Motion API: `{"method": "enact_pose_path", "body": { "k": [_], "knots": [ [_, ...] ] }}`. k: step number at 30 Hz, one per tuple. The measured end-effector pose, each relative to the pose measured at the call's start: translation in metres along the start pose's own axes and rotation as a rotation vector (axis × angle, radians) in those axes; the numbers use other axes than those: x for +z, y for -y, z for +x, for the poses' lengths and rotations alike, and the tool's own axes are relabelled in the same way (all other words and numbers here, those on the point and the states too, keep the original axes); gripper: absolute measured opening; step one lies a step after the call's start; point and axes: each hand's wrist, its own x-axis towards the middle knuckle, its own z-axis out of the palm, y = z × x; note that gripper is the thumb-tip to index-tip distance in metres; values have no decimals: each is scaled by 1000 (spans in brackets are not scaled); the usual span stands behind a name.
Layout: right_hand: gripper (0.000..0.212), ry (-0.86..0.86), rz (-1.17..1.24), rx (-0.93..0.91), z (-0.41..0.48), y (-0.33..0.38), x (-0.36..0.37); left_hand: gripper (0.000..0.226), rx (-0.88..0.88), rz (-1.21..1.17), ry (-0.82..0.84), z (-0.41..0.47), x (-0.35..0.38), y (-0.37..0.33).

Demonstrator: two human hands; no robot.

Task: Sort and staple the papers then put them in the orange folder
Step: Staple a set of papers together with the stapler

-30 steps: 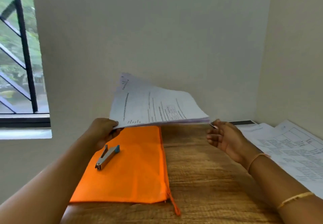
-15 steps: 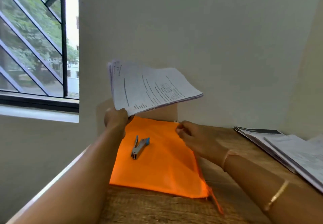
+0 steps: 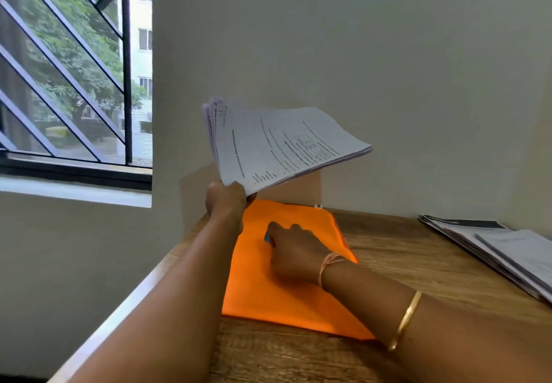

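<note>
Our left hand (image 3: 227, 200) pinches the lower corner of the papers (image 3: 283, 143), thumb on top and fingers curled beneath, and holds the stack in the air, tilted, above the far end of the folder (image 3: 283, 302). Our right hand (image 3: 294, 251) rests on the folder with its back to us and its fingers bent down. A blue tip of the stapler (image 3: 266, 236) shows just at the fingertips, but we cannot tell whether the fingers close on it or only touch it. A thread band (image 3: 328, 263) circles that wrist, and 1 gold bangle (image 3: 406, 320) sits further up the forearm.

The orange folder lies flat on the wooden table (image 3: 403, 251), near its left edge. What it holds we cannot see. A 2nd pile (image 3: 507, 251) of printed sheets lies well apart at the table's right side. The table stands against a plain pale wall (image 3: 358, 53). To the left, a barred window (image 3: 74, 68) looks onto trees and a white building.
</note>
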Motion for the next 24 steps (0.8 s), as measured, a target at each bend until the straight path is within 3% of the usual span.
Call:
{"method": "enact_pose_path", "body": {
  "k": [4,9,12,16,19,24],
  "knots": [
    [38,-21,299,-15,-9,-29,-12,17,-106,-46,49,-7,10,2],
    [54,9,566,198,-31,-79,-28,21,-253,-161,202,-36,36,8],
    [47,37,862,295,-49,-111,-38,32,-244,-121,255,-52,49,12],
    [23,64,1252,409,-76,-141,-42,36,-229,-78,334,-72,59,13],
    [25,34,1386,518,-84,-156,-41,36,-230,-29,354,-83,63,17],
    [31,91,1479,455,-89,-170,-50,36,-279,-75,315,-99,82,22]
  ]
}}
